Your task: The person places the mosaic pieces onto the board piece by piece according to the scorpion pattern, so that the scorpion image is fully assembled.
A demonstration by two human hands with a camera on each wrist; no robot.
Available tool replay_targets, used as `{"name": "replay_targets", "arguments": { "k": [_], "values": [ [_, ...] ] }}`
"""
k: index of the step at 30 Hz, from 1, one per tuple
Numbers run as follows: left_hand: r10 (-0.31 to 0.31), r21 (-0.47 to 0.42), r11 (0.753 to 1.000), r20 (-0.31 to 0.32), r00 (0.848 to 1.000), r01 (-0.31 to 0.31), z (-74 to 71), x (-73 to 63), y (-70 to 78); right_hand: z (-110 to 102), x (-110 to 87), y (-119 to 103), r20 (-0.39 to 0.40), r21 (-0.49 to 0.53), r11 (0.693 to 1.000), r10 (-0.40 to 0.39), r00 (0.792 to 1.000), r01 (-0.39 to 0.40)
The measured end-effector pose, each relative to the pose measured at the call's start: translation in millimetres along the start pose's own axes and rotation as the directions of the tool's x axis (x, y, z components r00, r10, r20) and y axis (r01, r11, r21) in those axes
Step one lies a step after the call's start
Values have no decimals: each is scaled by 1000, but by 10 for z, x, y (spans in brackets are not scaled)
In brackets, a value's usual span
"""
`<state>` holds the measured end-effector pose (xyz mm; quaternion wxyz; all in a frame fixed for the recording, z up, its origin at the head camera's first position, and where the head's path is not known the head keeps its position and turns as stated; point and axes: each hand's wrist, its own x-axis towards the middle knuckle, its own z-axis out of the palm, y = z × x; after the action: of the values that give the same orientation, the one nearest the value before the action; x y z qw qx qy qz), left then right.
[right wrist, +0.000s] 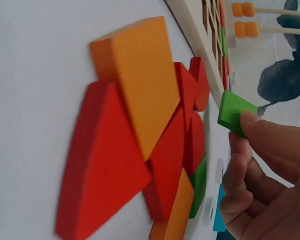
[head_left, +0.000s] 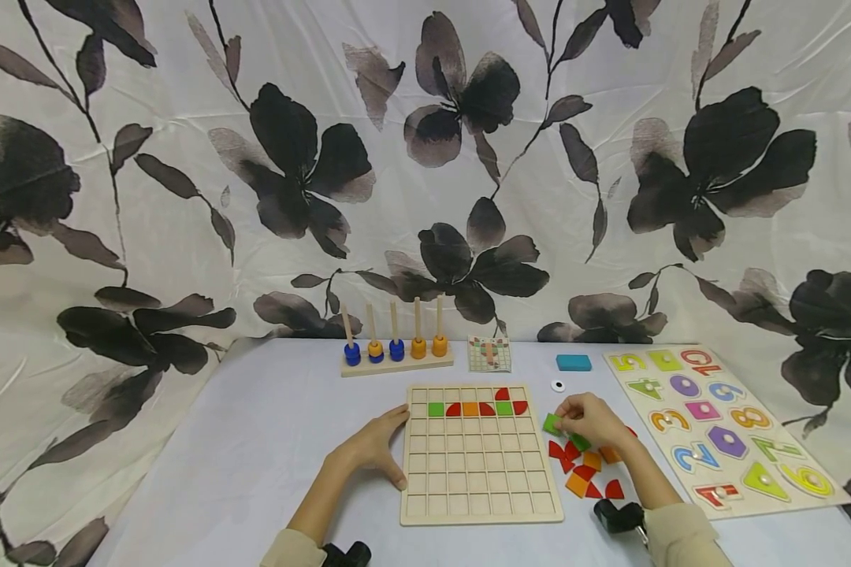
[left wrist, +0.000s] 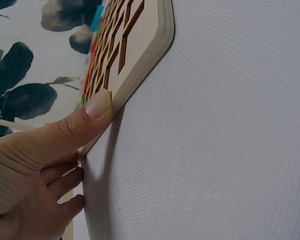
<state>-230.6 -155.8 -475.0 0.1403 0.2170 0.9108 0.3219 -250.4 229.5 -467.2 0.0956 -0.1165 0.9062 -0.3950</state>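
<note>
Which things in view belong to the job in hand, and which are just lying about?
In the job:
grid board, left hand touching it
green tile in the right hand
loose red, orange and green pieces
pattern card, probably

Lying about, apparently:
ring stand
blue block
white disc
number board

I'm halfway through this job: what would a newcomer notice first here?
Probably the dark-printed floral backdrop, which spans the head view above the table. Then the colourful number board on the table's right side, and the right hand pinching a green tile just right of the wooden grid board.
</note>
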Motion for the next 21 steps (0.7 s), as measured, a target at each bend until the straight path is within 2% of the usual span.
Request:
{"name": "replay_targets", "arguments": {
  "k": [4, 11, 16, 21],
  "values": [
    [3, 5, 1000, 2, 1000, -3, -2, 0, 5, -9, 63, -18, -16, 23, 999, -31, 999, 31],
    [5, 11, 1000, 4, 1000, -5, 9, 12, 3, -2, 125, -37, -20, -16, 998, -68, 997, 68],
    [1, 14, 1000, 5, 1000, -1, 12, 11, -9, -22, 108, -48, -25, -52, 997, -52, 998, 50],
    [-3, 7, 1000, 4, 1000, 3, 5, -3, -10, -38, 83, -33, -22, -88, 996, 15, 1000, -17]
  ]
}}
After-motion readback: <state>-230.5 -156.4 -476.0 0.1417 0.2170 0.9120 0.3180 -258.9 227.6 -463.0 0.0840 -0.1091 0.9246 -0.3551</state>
